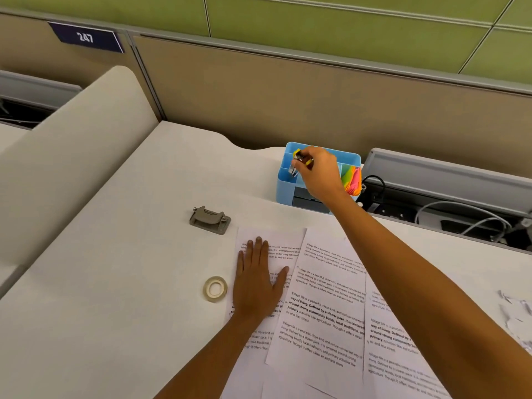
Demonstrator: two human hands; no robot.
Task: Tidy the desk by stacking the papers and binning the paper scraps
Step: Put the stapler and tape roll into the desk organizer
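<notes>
Head view is showing the left hand (257,279) lying flat, fingers straight, on the papers (322,306) at lower centre. Right hand (318,171) is gripping a small yellow-and-silver object (298,162) over the blue organizer (290,185) at centre right.

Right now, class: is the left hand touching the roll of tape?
Apart. The head view shows the left hand lying flat on a printed sheet, with a strip of bare desk between it and the tape roll.

Bare desk (115,283) lies open left of the tape roll (215,289) and clip (210,220). The blue organiser (283,182) and partition (259,96) block the back; cables (466,217) crowd the right.
</notes>
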